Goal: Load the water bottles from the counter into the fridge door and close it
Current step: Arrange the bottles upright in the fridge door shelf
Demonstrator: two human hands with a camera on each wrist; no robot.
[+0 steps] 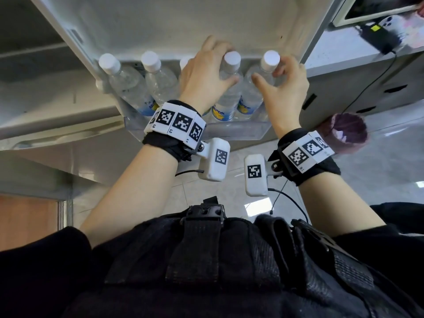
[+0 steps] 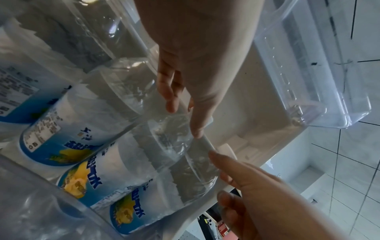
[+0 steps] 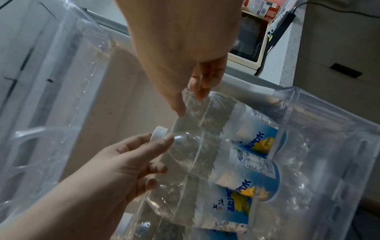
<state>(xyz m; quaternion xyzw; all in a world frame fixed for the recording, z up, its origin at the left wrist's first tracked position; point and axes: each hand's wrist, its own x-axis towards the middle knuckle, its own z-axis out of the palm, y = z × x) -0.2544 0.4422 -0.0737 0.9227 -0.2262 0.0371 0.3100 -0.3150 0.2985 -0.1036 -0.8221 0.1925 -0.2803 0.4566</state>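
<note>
Several clear water bottles with white caps and blue-yellow labels stand in the fridge door's clear bin [image 1: 229, 131]. My left hand [image 1: 216, 67] grips the shoulder of the fourth bottle [image 1: 226, 99], thumb in front and fingers behind the neck. My right hand [image 1: 268, 74] curls its fingers round the neck of the rightmost bottle [image 1: 250, 97], just under its cap [image 1: 271, 57]. In the right wrist view my fingertips [image 3: 202, 91] touch that bottle's top [image 3: 218, 107]. In the left wrist view the held bottle [image 2: 170, 138] lies between my thumb and fingers [image 2: 168, 97]. My left hand mostly hides the third bottle.
Another clear door bin [image 2: 308, 81] hangs above, with nothing in it. A white counter [image 1: 344, 49] with a black adapter [image 1: 378, 40] and cable is right of the door. A purple cup-like thing [image 1: 344, 131] sits by my right wrist. The fridge body [image 1: 46, 88] is left.
</note>
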